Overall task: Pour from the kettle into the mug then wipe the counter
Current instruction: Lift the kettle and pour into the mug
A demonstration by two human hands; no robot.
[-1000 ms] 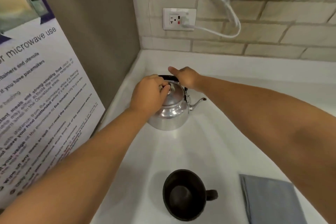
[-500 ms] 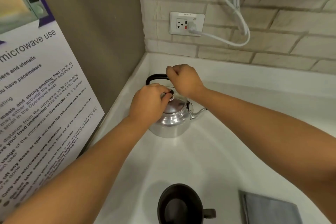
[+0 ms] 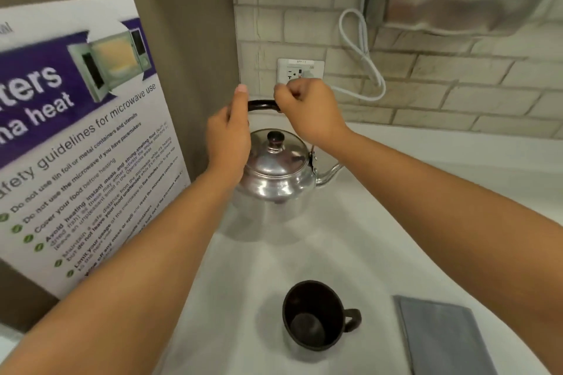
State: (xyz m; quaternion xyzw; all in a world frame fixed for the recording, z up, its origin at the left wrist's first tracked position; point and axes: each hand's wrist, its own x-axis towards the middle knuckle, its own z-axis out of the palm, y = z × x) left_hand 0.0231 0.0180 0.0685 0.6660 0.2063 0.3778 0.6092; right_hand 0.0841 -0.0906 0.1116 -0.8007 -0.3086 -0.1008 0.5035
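Pre-pour step: right hand (image 3: 307,109) closed on black handle (image 3: 262,106) of kettle (image 3: 275,172) at counter (image 3: 350,222) back-left corner, left hand (image 3: 230,134) open beside it, gripping nothing; next, lift and tilt spout over mug (image 3: 313,315) near front edge.

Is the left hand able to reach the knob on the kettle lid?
Probably yes. The left hand is open beside the kettle, and nothing covers the lid knob; the right hand grips the handle above.
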